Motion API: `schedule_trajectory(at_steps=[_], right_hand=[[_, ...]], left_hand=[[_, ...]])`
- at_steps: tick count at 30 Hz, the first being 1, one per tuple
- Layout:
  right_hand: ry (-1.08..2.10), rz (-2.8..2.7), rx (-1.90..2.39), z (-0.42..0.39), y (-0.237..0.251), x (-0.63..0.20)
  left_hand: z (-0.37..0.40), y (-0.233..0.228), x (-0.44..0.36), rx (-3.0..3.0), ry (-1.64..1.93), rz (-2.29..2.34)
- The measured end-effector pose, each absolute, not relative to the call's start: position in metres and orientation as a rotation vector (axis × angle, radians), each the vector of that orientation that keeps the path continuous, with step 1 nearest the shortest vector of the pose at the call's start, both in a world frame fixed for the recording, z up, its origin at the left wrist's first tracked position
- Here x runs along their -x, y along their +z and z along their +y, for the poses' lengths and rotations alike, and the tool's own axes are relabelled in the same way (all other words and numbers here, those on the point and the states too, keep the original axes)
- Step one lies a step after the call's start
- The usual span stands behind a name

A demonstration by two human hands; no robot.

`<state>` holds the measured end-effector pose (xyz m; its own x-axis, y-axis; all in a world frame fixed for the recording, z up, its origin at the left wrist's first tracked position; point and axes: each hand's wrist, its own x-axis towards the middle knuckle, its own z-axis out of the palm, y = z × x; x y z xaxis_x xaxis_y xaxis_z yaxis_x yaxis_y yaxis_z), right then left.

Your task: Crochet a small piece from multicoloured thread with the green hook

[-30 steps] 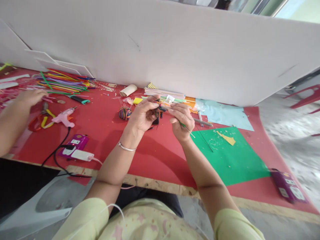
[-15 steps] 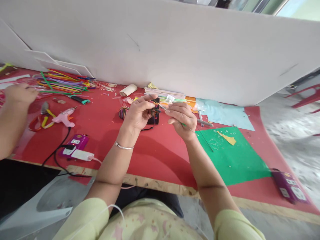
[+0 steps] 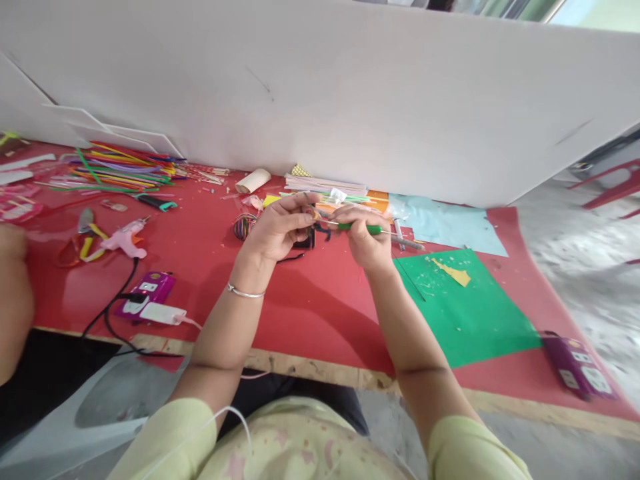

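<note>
My left hand (image 3: 279,228) pinches a small dark, multicoloured yarn piece (image 3: 316,227) above the red table cover (image 3: 310,300). My right hand (image 3: 364,235) grips a green-handled crochet hook (image 3: 361,228), lying nearly level, its thin metal tip pointing left into the yarn piece. The two hands almost touch. A silver bangle (image 3: 245,291) sits on my left wrist. A multicoloured yarn ball (image 3: 243,226) rests on the table just left of my left hand.
A green sheet (image 3: 465,313) and a pale blue sheet (image 3: 450,230) lie to the right. A pink glue gun (image 3: 126,239), pliers (image 3: 86,233), a purple power strip (image 3: 146,293), coloured sticks (image 3: 120,170) and a cardboard tube (image 3: 254,180) lie left. Another person's arm (image 3: 15,300) shows at the left edge.
My right hand turned the hook from slanting down-right to nearly level and closed in on the yarn piece. The other person's arm drew back toward the left edge.
</note>
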<state>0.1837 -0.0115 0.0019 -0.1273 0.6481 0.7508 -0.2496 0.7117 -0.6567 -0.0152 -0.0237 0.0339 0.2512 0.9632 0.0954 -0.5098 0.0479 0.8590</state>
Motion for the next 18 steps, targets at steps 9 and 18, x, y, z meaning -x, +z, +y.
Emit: schedule_trajectory(at_steps=[9,18], right_hand=[[0.809,-1.321,0.678,-0.028,0.002,-0.168],[0.804,-1.402,0.751,-0.018,0.002,-0.177]], left_hand=[[-0.023,0.026,-0.009,-1.141,1.625,0.711],[-0.024,0.028,-0.002,-1.153,1.546,0.728]])
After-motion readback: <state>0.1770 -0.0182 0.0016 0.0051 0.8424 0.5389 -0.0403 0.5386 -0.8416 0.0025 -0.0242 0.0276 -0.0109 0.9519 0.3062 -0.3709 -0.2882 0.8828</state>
